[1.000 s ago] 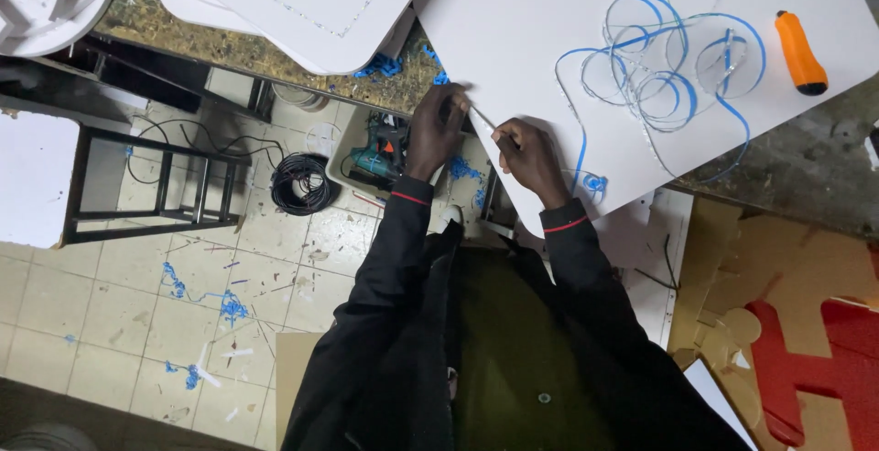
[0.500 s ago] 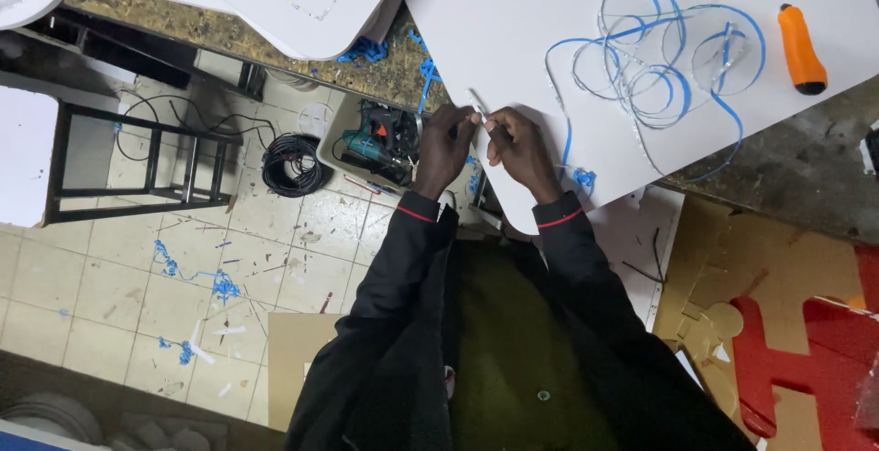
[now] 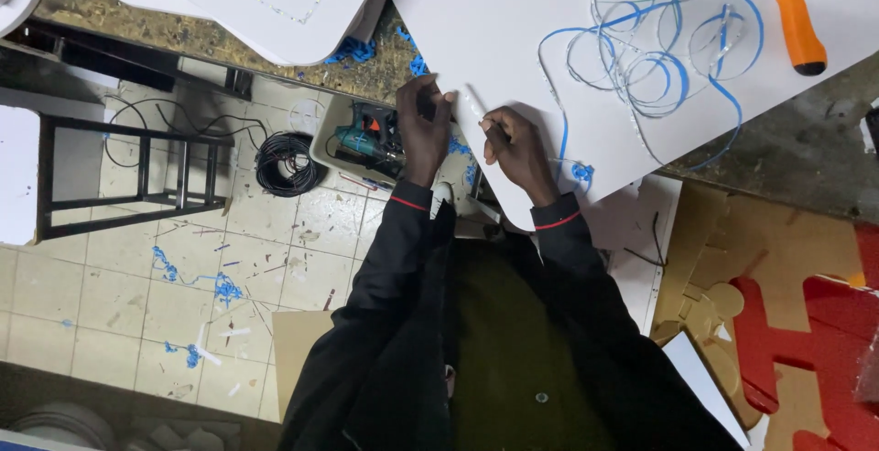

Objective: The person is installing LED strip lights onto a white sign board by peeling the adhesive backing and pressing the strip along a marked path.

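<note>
At board edge (image 3: 476,117), hands (image 3: 423,126) parted.

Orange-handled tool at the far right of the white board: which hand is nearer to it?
Right. The right hand rests on the white board, well left of and below the orange-handled tool. The left hand, at the board's left edge, is farther still.

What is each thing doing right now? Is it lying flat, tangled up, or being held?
Left hand: gripping the white board's edge.
Right hand: pinching a thin strip on the board.
White board: lying flat on the bench.
Blue strip: loose, tangled in loops.
Orange handle: lying flat, untouched.
Black cable: coiled on the floor.
</note>
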